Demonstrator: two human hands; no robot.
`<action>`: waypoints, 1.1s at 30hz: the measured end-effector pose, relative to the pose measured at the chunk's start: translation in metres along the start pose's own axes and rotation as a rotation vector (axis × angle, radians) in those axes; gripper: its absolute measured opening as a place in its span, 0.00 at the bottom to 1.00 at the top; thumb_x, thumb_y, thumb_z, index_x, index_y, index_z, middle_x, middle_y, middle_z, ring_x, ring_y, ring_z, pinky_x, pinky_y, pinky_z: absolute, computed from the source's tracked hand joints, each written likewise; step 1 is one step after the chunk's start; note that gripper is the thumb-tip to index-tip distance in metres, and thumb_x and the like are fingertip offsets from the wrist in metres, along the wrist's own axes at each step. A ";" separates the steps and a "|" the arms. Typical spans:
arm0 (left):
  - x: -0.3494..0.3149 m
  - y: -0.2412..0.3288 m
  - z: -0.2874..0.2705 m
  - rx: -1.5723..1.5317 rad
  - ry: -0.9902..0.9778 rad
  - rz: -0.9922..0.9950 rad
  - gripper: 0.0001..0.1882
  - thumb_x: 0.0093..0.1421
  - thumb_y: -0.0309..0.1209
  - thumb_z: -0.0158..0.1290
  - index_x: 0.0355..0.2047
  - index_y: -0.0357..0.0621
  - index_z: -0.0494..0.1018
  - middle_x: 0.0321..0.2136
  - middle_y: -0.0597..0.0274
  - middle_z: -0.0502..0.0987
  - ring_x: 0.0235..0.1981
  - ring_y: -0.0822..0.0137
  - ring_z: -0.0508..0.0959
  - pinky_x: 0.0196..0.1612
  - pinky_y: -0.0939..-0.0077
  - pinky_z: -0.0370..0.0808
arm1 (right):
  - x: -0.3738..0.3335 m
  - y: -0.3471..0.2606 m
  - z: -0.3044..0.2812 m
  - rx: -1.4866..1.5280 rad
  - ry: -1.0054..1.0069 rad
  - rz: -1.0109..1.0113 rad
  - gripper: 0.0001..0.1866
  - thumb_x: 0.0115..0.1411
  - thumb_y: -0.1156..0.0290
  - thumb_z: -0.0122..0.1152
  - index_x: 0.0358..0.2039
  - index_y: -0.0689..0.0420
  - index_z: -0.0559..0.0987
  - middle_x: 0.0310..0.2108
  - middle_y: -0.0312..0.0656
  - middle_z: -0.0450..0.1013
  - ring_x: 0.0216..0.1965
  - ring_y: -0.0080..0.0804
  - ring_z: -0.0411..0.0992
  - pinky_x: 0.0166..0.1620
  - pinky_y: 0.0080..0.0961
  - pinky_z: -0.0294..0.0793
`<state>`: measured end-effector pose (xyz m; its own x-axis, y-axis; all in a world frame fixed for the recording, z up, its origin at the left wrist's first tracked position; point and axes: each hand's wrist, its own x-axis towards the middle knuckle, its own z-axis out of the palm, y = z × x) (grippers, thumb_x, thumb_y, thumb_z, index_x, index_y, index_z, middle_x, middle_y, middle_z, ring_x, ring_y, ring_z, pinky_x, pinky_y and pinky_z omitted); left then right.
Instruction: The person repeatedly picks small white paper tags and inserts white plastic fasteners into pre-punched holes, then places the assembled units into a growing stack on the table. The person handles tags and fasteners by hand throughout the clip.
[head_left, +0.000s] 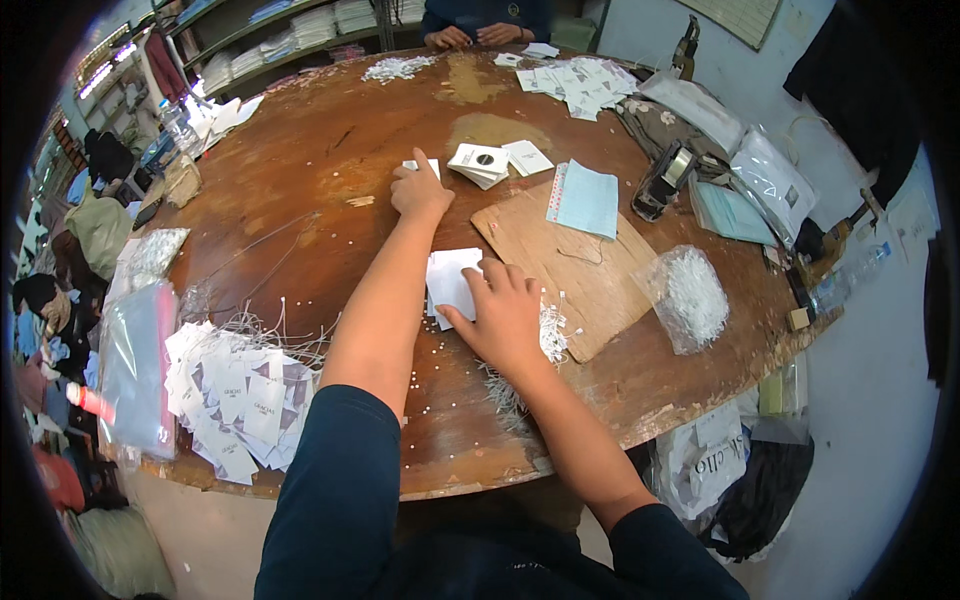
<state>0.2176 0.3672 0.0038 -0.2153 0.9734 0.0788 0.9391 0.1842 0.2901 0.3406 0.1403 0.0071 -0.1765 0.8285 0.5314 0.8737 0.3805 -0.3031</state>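
My left hand [418,192] reaches forward over the table, its fingers closed about a small white card stack [433,168], partly hidden by the hand. Nearer me, my right hand [503,310] spreads its fingers at the right edge of a pile of blank white cards [450,283], thumb toward the pile's lower edge. White tag strings with small plastic ends [552,333] lie beside and partly under the right wrist. Beyond the right hand stand a stack of printed white tags [478,162] and a smaller pile of white cards [528,157].
A heap of strung tags [235,400] lies at left beside clear plastic bags [137,365]. At right are a brown board [610,290], light-blue paper [585,200], a bag of white fasteners [690,300] and a black tape dispenser [663,180]. Another person's hands [475,36] rest at the far edge.
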 end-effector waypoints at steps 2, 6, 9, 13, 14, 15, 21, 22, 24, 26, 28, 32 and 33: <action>0.001 -0.004 0.003 -0.026 -0.023 0.001 0.55 0.51 0.41 0.68 0.72 0.54 0.45 0.58 0.34 0.62 0.51 0.38 0.75 0.48 0.57 0.79 | -0.002 0.002 0.001 -0.012 0.013 -0.017 0.25 0.53 0.52 0.69 0.45 0.56 0.79 0.49 0.45 0.72 0.49 0.43 0.68 0.48 0.41 0.61; -0.021 -0.034 -0.009 -0.008 -0.010 0.082 0.55 0.50 0.38 0.67 0.71 0.51 0.44 0.57 0.34 0.63 0.50 0.35 0.75 0.49 0.53 0.79 | 0.001 0.006 0.004 -0.007 0.065 -0.012 0.23 0.54 0.53 0.68 0.44 0.55 0.79 0.47 0.43 0.73 0.48 0.42 0.68 0.48 0.41 0.61; -0.061 -0.066 -0.024 -0.021 0.020 0.078 0.55 0.49 0.37 0.67 0.71 0.51 0.45 0.56 0.33 0.63 0.49 0.35 0.76 0.49 0.53 0.79 | 0.001 0.010 0.006 -0.010 0.020 0.023 0.22 0.54 0.54 0.68 0.43 0.56 0.80 0.45 0.42 0.74 0.48 0.42 0.69 0.47 0.41 0.61; -0.126 -0.092 -0.040 -0.019 -0.013 0.059 0.55 0.49 0.36 0.66 0.71 0.44 0.45 0.56 0.30 0.63 0.47 0.35 0.76 0.47 0.52 0.79 | -0.001 0.009 0.007 -0.019 -0.042 0.026 0.21 0.54 0.55 0.68 0.42 0.56 0.81 0.43 0.42 0.75 0.48 0.42 0.69 0.46 0.42 0.61; -0.144 -0.094 -0.041 -0.006 0.026 0.053 0.54 0.49 0.35 0.65 0.71 0.42 0.45 0.56 0.30 0.63 0.47 0.36 0.76 0.47 0.53 0.79 | -0.003 0.007 0.007 -0.022 -0.054 0.017 0.23 0.53 0.53 0.69 0.42 0.56 0.81 0.45 0.43 0.74 0.49 0.42 0.69 0.47 0.42 0.62; -0.161 -0.095 -0.041 0.008 0.074 0.047 0.53 0.49 0.35 0.65 0.70 0.40 0.46 0.57 0.29 0.63 0.46 0.36 0.77 0.46 0.54 0.80 | -0.003 0.004 0.008 -0.042 -0.063 0.010 0.24 0.52 0.52 0.70 0.43 0.56 0.81 0.46 0.44 0.74 0.49 0.42 0.69 0.47 0.42 0.62; -0.199 -0.095 -0.045 -0.069 0.189 0.049 0.52 0.53 0.47 0.64 0.67 0.33 0.50 0.54 0.29 0.68 0.44 0.38 0.79 0.43 0.54 0.80 | -0.008 -0.006 0.007 -0.079 -0.106 -0.010 0.31 0.47 0.47 0.73 0.45 0.57 0.80 0.50 0.50 0.73 0.52 0.46 0.69 0.50 0.43 0.63; -0.199 -0.095 -0.046 -0.093 0.220 0.046 0.51 0.54 0.49 0.63 0.67 0.30 0.51 0.52 0.29 0.71 0.44 0.39 0.80 0.43 0.54 0.80 | -0.009 -0.007 0.008 -0.096 -0.120 -0.006 0.30 0.47 0.48 0.73 0.43 0.58 0.81 0.48 0.50 0.73 0.50 0.46 0.69 0.49 0.43 0.63; -0.200 -0.097 -0.048 -0.135 0.186 0.024 0.50 0.54 0.52 0.63 0.65 0.27 0.54 0.46 0.32 0.76 0.42 0.41 0.81 0.42 0.54 0.80 | -0.010 -0.009 0.010 -0.101 -0.117 -0.013 0.27 0.47 0.51 0.73 0.41 0.59 0.81 0.46 0.50 0.72 0.47 0.47 0.69 0.48 0.42 0.63; -0.202 -0.099 -0.051 -0.163 0.158 -0.002 0.50 0.54 0.53 0.62 0.63 0.25 0.57 0.41 0.34 0.79 0.41 0.42 0.82 0.41 0.54 0.80 | -0.011 -0.011 0.012 -0.110 -0.169 0.018 0.28 0.49 0.51 0.72 0.43 0.58 0.80 0.49 0.52 0.72 0.50 0.49 0.70 0.51 0.43 0.64; -0.205 -0.097 -0.053 -0.184 0.147 -0.015 0.49 0.54 0.54 0.62 0.62 0.23 0.59 0.37 0.36 0.80 0.40 0.42 0.82 0.40 0.54 0.80 | -0.011 -0.012 0.013 -0.096 -0.190 0.035 0.27 0.50 0.53 0.72 0.45 0.58 0.79 0.50 0.53 0.73 0.51 0.50 0.70 0.53 0.43 0.65; -0.204 -0.099 -0.057 -0.258 0.137 -0.043 0.48 0.55 0.53 0.62 0.62 0.23 0.59 0.42 0.35 0.79 0.42 0.41 0.81 0.42 0.54 0.80 | -0.011 -0.010 0.012 -0.057 -0.146 0.024 0.24 0.51 0.57 0.71 0.45 0.59 0.79 0.49 0.53 0.73 0.51 0.51 0.70 0.52 0.44 0.66; -0.204 -0.100 -0.056 -0.277 0.144 -0.049 0.48 0.55 0.52 0.62 0.61 0.23 0.60 0.43 0.35 0.78 0.43 0.41 0.81 0.44 0.54 0.79 | -0.012 -0.009 0.012 -0.052 -0.132 0.017 0.24 0.52 0.57 0.70 0.45 0.59 0.79 0.49 0.53 0.73 0.51 0.51 0.71 0.52 0.45 0.66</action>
<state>0.1526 0.1422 0.0123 -0.3128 0.9312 0.1869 0.8224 0.1671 0.5438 0.3293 0.1322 -0.0060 -0.2170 0.8828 0.4167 0.8985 0.3475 -0.2682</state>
